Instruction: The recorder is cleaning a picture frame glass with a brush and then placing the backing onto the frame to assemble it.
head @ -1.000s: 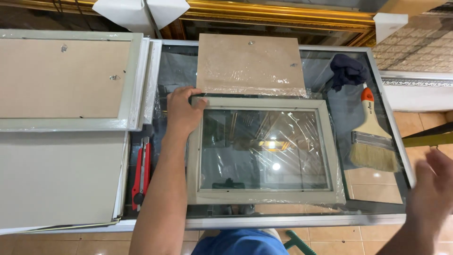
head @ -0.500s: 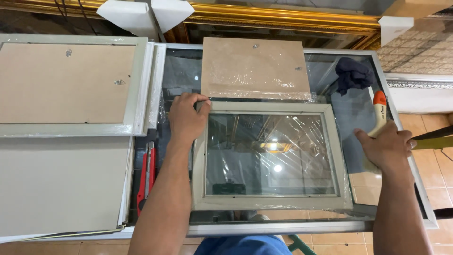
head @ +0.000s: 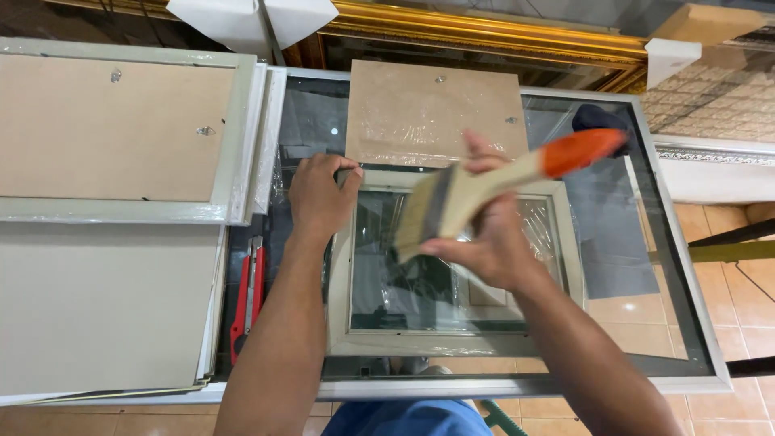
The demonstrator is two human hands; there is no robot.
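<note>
Arms come first in my view, both reaching forward over the glass table. My right hand is closed around a wide paintbrush, the pale handle held between thumb and fingers, the orange end pointing up and to the right, the bristles hanging just above the glass of the frame. My left hand presses flat on the upper left corner of the grey picture frame, fingers curled over its edge to keep it steady. This frame lies face up in front of me, with loose plastic film around its border. I judge that I am at the step of dusting the glass; the next move asks for a light, even sweep of the bristles across the pane while the left hand stops the frame from sliding. Left of my arm a red cutter lies on the table. Farther away, a brown backing board rests just beyond the frame.
</note>
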